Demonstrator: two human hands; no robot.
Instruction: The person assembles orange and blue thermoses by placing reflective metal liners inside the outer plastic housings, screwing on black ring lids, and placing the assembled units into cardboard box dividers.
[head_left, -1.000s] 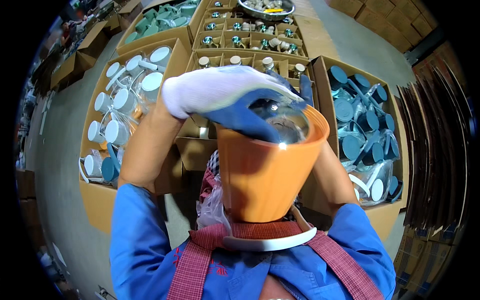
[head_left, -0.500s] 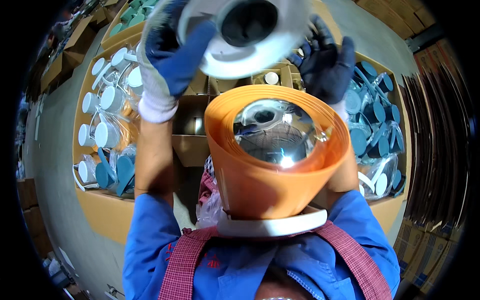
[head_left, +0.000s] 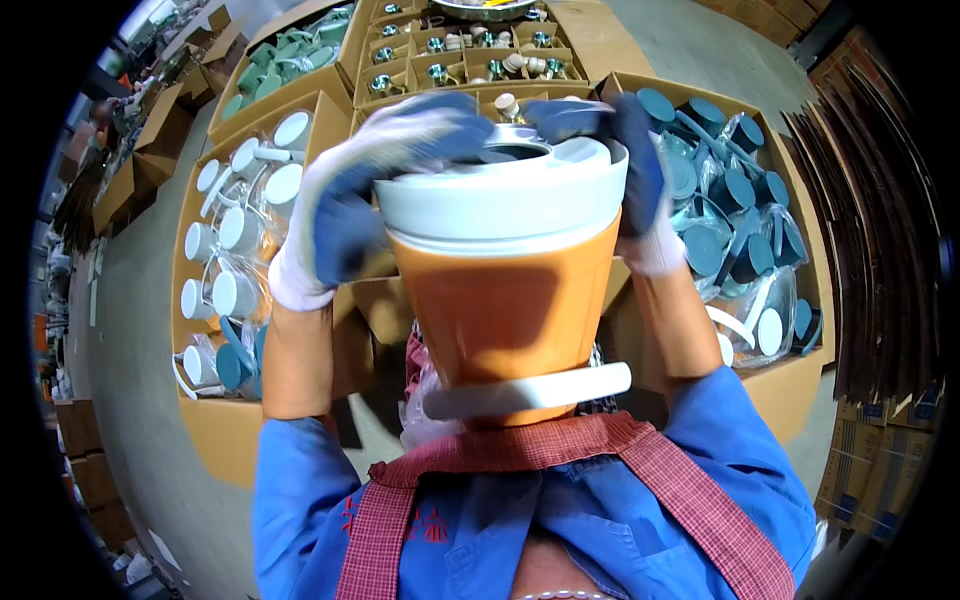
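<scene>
An orange jug body (head_left: 490,320) stands upright in front of my chest, with a pale handle (head_left: 525,391) across its near side. On its top sits a pale plastic collar (head_left: 500,213) with a dark round opening in it. My left hand (head_left: 365,195), gloved in white and blue, wraps round the collar's left side and is smeared by motion. My gloved right hand (head_left: 635,165) grips the collar's right side, with its fingers bent over the far rim. The silver liner inside the jug is hidden under the collar.
Cartons of bagged jug parts stand on both sides, white-topped ones (head_left: 238,230) at left and teal ones (head_left: 735,190) at right. Ahead, a divided carton (head_left: 410,70) holds silver liners beneath a metal bowl (head_left: 485,10). Stacked flat cardboard (head_left: 860,240) rises at far right.
The collar has come down from above onto the jug's top and covers the liner. My right hand, free before, has closed on the collar's right side.
</scene>
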